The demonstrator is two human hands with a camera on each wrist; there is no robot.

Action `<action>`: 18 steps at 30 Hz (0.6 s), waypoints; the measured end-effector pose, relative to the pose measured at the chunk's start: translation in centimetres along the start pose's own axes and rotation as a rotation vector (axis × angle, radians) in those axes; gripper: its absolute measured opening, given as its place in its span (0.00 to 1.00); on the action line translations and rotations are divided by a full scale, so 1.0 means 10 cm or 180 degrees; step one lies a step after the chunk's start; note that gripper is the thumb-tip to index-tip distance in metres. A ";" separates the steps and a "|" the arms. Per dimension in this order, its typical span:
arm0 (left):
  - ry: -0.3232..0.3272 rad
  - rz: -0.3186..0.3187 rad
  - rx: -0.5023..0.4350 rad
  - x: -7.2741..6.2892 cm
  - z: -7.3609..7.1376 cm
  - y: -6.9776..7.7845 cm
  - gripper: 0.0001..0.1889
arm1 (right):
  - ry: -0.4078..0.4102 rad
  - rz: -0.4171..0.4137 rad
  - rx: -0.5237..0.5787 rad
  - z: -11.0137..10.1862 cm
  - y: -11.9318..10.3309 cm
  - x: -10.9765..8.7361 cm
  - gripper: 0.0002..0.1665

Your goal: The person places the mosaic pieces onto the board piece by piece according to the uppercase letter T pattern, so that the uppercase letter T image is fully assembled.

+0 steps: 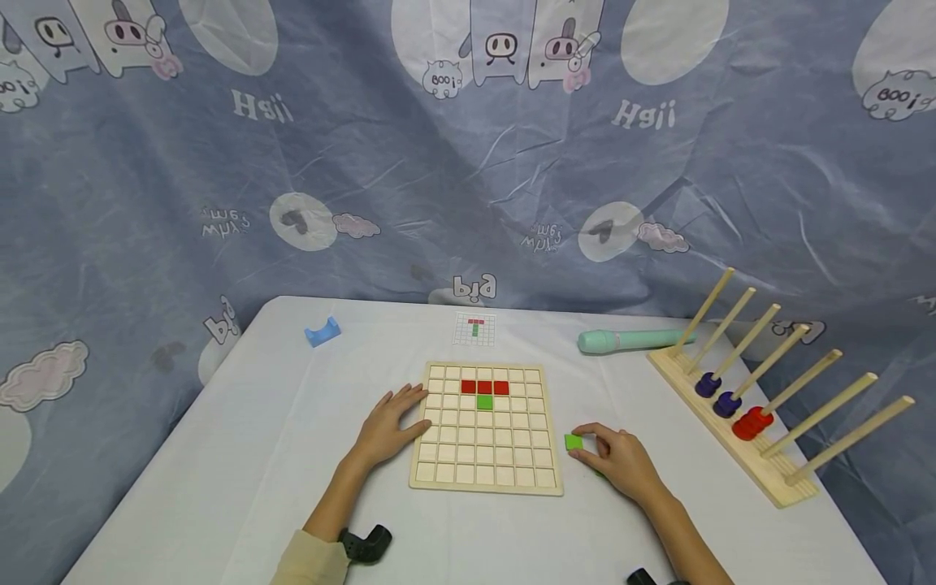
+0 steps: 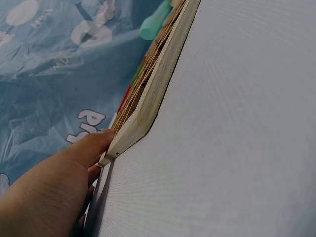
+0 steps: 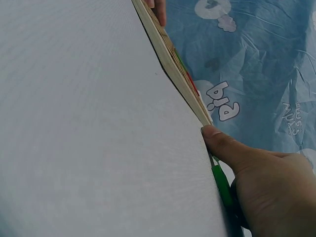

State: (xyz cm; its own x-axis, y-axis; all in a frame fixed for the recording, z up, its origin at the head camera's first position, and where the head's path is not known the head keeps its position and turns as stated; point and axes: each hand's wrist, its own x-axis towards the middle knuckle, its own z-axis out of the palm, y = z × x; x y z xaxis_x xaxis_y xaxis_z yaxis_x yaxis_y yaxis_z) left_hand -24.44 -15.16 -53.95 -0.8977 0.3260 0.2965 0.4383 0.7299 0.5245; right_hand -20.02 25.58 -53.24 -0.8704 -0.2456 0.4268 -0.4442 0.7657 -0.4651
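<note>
A square wooden grid board [image 1: 486, 479] lies flat on the table, with a row of red tiles [image 1: 485, 387] and one green tile [image 1: 485, 402] directly below the middle one. My left hand [image 1: 387, 426] rests against the board's left edge, fingers spread and fingertips touching the rim. Just off the board's right side, my right hand [image 1: 621, 463] pinches a loose green tile [image 1: 574, 442] between thumb and index finger. Another green piece [image 3: 223, 186] shows beneath that hand in the right wrist view, mostly covered by the palm in the head view.
Behind the board lies a small pattern card [image 1: 474, 329] with a red and green T shape. A blue curved piece [image 1: 323, 331] is at the back left. To the right stand a mint-green cylinder [image 1: 632, 340] and a wooden peg rack [image 1: 731, 431] with purple and red rings.
</note>
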 end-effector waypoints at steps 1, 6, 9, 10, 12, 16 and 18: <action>-0.0002 0.0000 -0.0003 0.00 0.00 0.00 0.31 | -0.0004 0.0004 0.0006 0.00 0.00 0.00 0.17; -0.0008 0.0009 -0.0025 0.00 0.00 -0.01 0.31 | -0.0051 0.0053 0.0047 -0.01 0.01 0.00 0.17; -0.0008 0.0008 -0.0028 0.00 0.01 -0.02 0.31 | -0.0069 0.0060 0.0055 -0.01 0.01 0.00 0.17; -0.0012 0.0002 -0.0022 0.00 0.01 -0.02 0.31 | -0.0066 0.0061 0.0049 -0.01 0.00 0.00 0.17; -0.0010 -0.0004 -0.0014 0.00 0.01 -0.02 0.31 | -0.0071 0.0066 0.0045 -0.01 0.00 0.00 0.17; -0.0009 -0.0012 -0.0003 0.00 0.00 -0.01 0.31 | -0.0044 0.0033 -0.0010 0.00 -0.01 0.01 0.17; -0.0011 -0.0005 -0.0006 0.00 0.00 -0.01 0.31 | -0.0017 0.0011 -0.0046 0.00 -0.01 0.02 0.17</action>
State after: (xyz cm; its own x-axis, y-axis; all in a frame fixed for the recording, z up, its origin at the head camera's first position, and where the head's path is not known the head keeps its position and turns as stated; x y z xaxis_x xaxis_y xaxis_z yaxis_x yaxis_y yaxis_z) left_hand -24.49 -15.23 -54.05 -0.8986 0.3268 0.2929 0.4369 0.7294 0.5264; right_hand -20.13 25.42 -53.11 -0.8730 -0.2461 0.4211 -0.4381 0.7750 -0.4554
